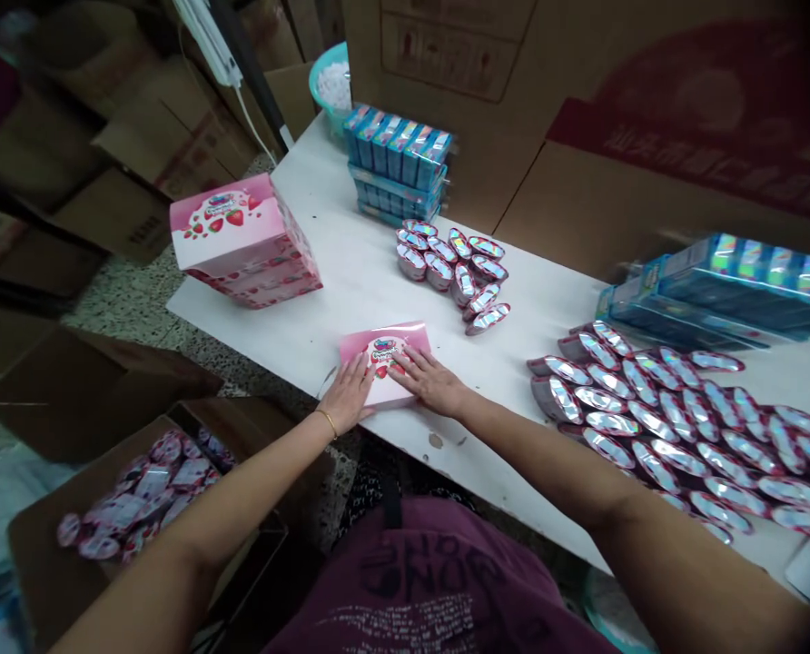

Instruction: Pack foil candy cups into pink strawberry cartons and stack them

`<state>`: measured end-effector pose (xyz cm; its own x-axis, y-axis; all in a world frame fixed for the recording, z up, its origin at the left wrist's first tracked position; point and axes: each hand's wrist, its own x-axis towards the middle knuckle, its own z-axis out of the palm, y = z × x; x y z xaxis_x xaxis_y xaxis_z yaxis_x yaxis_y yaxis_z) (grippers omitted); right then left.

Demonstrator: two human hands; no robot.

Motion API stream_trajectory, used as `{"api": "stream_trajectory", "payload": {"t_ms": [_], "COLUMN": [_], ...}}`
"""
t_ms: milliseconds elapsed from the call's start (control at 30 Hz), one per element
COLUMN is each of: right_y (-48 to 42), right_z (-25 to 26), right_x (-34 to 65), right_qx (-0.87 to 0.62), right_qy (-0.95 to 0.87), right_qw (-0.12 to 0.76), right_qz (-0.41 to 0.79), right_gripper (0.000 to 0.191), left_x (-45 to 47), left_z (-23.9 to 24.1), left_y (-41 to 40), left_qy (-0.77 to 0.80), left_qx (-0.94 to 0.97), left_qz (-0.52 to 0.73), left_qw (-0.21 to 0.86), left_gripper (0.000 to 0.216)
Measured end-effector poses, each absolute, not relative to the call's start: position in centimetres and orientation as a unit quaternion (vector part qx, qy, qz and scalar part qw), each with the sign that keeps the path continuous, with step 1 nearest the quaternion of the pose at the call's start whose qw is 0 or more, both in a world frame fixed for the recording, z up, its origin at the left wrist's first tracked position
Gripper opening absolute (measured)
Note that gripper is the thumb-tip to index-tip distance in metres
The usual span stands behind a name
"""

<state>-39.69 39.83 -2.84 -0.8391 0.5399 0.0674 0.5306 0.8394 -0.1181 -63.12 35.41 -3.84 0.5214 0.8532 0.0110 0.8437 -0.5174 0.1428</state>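
Note:
A pink and white carton printed with strawberries lies near the front edge of the white table. My left hand rests flat on its left side, fingers stretched out over the lid. On the lid's right side lies my right hand, its fingers spread. Both hands press on the carton and hold nothing between the fingers. Up and to the left stands a stack of matching strawberry cartons. Beyond my hands, a small cluster of shiny oval-topped packs sits on the table.
Many more oval-topped packs cover the right of the table. Blue boxes stand in a stack at the back and in a row at right. A large cardboard box walls the far side. Lower left, an open carton holds wrapped packs.

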Motion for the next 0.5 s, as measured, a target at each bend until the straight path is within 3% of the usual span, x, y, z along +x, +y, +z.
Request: {"api": "stream_trajectory", "payload": {"t_ms": [133, 300, 433, 500], "right_y": [40.2, 42.3, 42.3, 42.0], "right_z": [-3.4, -2.1, -1.7, -1.9], "right_x": [-40.0, -41.0, -39.6, -38.5], "right_qx": [-0.291, -0.358, -0.521, -0.578], "right_qy": [-0.953, -0.927, -0.798, -0.713], "right_qw": [0.082, 0.100, 0.260, 0.293], "right_qz": [0.028, 0.058, 0.154, 0.269], "right_gripper": [0.059, 0.058, 0.061, 0.045], "left_x": [-62.5, -63.0, -64.3, -64.9], "left_z": [-4.6, -3.5, -2.3, -2.4], "left_y": [35.8, 39.0, 38.8, 38.0], "left_qy": [0.513, 0.557, 0.664, 0.711], "left_qx": [0.856, 0.825, 0.701, 0.600], "left_qz": [0.051, 0.080, 0.241, 0.311], "left_qw": [0.028, 0.056, 0.098, 0.195], "left_gripper": [0.073, 0.082, 0.095, 0.084]}}
